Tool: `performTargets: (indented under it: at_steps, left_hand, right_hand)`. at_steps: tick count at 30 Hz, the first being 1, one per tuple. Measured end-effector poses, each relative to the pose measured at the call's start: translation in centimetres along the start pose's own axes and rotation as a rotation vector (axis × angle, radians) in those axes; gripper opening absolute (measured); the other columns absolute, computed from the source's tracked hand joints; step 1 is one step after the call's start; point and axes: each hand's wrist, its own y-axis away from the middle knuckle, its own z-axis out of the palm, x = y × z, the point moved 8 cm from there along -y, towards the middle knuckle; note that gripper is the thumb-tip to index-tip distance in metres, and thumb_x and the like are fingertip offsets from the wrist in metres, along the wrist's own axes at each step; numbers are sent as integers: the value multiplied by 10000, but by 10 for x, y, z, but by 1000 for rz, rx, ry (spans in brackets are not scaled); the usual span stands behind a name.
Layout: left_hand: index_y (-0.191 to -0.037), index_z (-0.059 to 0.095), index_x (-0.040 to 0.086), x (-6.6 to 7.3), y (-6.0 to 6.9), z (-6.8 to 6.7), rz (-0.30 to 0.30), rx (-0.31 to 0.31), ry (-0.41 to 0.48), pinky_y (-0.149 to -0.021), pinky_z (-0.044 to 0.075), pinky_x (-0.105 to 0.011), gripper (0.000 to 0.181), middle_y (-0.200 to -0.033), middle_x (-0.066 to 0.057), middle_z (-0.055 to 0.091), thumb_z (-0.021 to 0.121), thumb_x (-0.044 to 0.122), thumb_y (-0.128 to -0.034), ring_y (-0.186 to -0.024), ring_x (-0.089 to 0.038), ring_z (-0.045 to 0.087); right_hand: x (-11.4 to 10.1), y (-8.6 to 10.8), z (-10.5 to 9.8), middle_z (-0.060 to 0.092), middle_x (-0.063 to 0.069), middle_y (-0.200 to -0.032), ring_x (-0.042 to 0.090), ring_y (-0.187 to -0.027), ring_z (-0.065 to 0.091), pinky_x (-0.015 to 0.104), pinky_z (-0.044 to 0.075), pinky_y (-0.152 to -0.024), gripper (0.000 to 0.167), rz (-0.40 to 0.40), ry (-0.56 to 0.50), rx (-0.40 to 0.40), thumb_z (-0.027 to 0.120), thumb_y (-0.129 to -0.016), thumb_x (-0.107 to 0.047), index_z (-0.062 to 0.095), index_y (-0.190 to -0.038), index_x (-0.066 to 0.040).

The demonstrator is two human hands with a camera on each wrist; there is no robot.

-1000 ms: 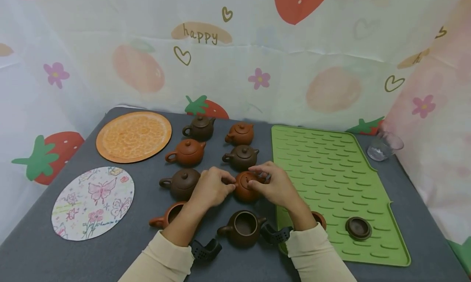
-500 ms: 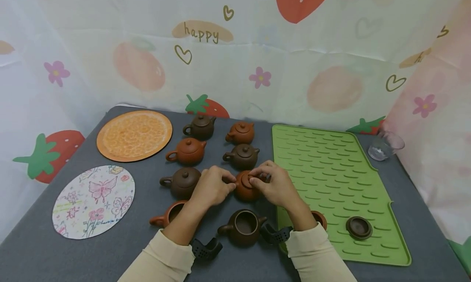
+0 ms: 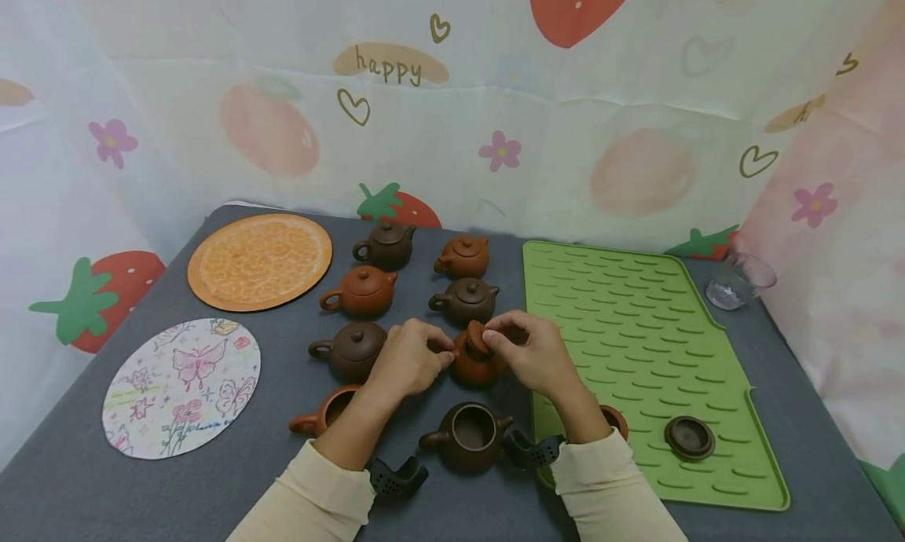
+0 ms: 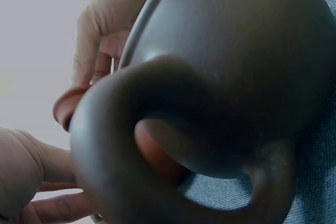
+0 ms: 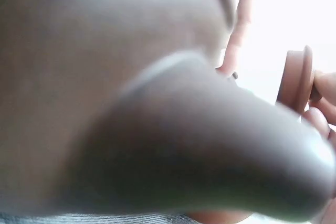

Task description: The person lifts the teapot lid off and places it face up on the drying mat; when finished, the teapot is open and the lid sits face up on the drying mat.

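In the head view my right hand (image 3: 529, 352) pinches the knob of a reddish-brown lid (image 3: 478, 338), which is tilted up over an orange-red teapot (image 3: 475, 369). My left hand (image 3: 410, 361) pinches that teapot's left side, where its handle seems to be; the fingers hide it. In the right wrist view the lid (image 5: 295, 80) stands on edge between my fingers. Just in front of my wrists is a lidless dark brown teapot (image 3: 459, 459), whose handle (image 4: 105, 145) fills much of the left wrist view. A lidless red teapot (image 3: 321, 416) is partly behind my left forearm.
Several lidded teapots stand in two columns behind, among them a dark one (image 3: 470, 300). To the right lies a green mat (image 3: 622, 330) with a dark lid (image 3: 689, 437) and a reddish lid (image 3: 613, 420). A glass cup (image 3: 735, 283) and two round mats flank the table.
My right hand has lifted the lid off the orange-red teapot and tilted it upward; earlier the lid sat flat on it. My left hand stays on the teapot.
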Motion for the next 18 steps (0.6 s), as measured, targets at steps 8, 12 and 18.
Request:
performTargets:
  at_steps: [8, 12, 18]
  left_hand:
    - [-865, 778, 173, 0, 0, -1, -17, -2, -2, -638, 471, -347, 39, -880, 14, 675, 748, 148, -863, -801, -212, 587]
    - [-872, 778, 170, 0, 1, -1, -20, -5, 2, -641, 473, -347, 38, -883, 9, 673, 748, 148, -864, -807, -216, 585]
    - [-880, 777, 178, -1, 1, 0, -46, -9, -7, -679, 474, -371, 41, -946, -16, 672, 748, 154, -866, -890, -257, 585]
  right_hand:
    - [-13, 1, -5, 661, 133, -864, 253, -749, 612, 381, 504, -657, 76, 71, -175, 12, 620, -922, 17, 684, -941, 54]
    - [-1, 1, -6, 635, 144, -828, 262, -733, 599, 459, 509, -685, 55, 87, -325, 33, 605, -917, 18, 650, -930, 47]
    - [5, 0, -5, 590, 179, -857, 322, -723, 545, 450, 477, -657, 285, 101, -510, 4, 559, -948, -21, 564, -1230, 17]
